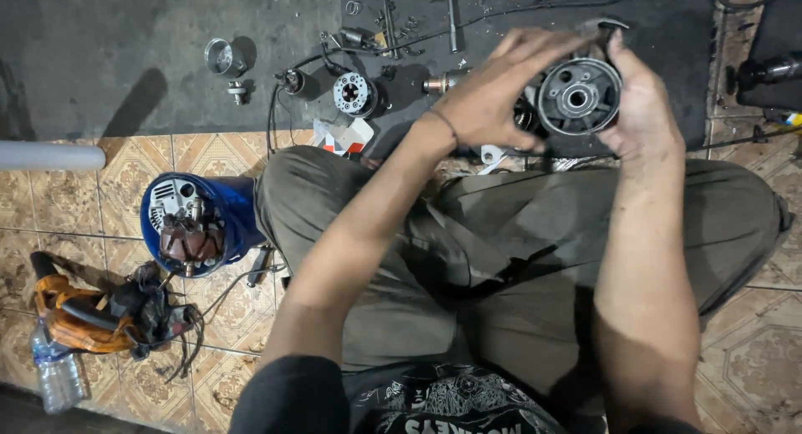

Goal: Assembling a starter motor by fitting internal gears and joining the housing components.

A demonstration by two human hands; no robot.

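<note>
I hold a round grey metal housing with a central bearing hole up in front of me, above my knees. My left hand grips its left rim, fingers stretched over the top edge. My right hand clasps the right rim, thumb at the top. Part of the housing's left side is hidden behind my left fingers.
On the dark mat lie a small round motor part, a metal cup, a shaft piece and loose tools. A blue motor casing with wiring, an orange tool and a plastic bottle sit on the tiled floor at left.
</note>
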